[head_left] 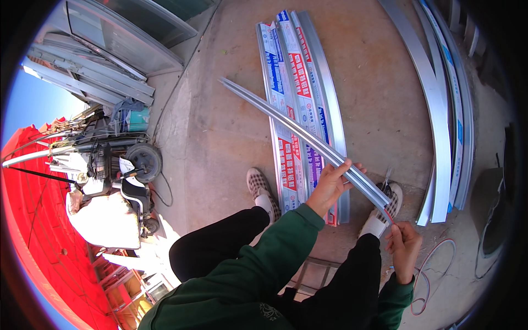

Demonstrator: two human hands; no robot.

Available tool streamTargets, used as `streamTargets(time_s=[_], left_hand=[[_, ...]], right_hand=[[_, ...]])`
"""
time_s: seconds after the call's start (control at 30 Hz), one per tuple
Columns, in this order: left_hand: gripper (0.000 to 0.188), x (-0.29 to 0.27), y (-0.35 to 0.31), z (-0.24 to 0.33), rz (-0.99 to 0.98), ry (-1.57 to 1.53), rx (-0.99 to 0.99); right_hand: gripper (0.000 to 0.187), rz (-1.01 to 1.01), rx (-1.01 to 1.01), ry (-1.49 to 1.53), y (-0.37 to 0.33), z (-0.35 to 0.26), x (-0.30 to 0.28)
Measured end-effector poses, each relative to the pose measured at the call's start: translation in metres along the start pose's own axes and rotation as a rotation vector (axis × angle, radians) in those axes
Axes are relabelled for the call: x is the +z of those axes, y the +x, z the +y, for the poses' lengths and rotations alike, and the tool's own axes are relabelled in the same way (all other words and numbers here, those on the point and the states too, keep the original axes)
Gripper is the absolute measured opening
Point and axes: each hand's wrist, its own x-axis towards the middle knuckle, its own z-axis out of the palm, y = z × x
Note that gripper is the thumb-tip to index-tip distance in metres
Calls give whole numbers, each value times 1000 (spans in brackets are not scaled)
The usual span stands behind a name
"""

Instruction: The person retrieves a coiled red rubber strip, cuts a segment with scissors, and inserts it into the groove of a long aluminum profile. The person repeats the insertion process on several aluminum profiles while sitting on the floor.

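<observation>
My left hand (pixel 333 187) is closed around a long silver aluminium profile (pixel 300 131) with grooves along its length. The profile slants from the upper left down to its near end above my right shoe. At that end my right hand (pixel 404 245) pinches a thin red and grey strip (pixel 388 216), which runs up to the profile's tip; whether it sits inside a groove is too small to tell. Past my right hand, the strip seems to continue as a loose loop (pixel 454 254) on the ground. Under the held profile lie several film-wrapped aluminium profiles (pixel 301 71).
More long metal profiles (pixel 437 121) lie at the right. A parked scooter (pixel 110 209) stands at the left beside a red canopy (pixel 41 231). Framed glass panels (pixel 107 41) lean at the upper left. A dark cable (pixel 184 82) crosses the concrete. My shoes (pixel 257 181) flank the wrapped stack.
</observation>
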Motion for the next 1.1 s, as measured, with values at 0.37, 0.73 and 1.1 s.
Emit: streamTargets(time_s=[0.37, 0.73, 1.1], left_hand=[[19, -3, 0, 3, 19, 14, 8], [19, -3, 1, 0, 20, 7, 15], [17, -6, 0, 2, 28, 24, 16]], right_hand=[[16, -30, -9, 35, 19, -1, 18], [15, -50, -82, 24, 35, 2, 33], [12, -70, -56, 19, 32, 1, 30]])
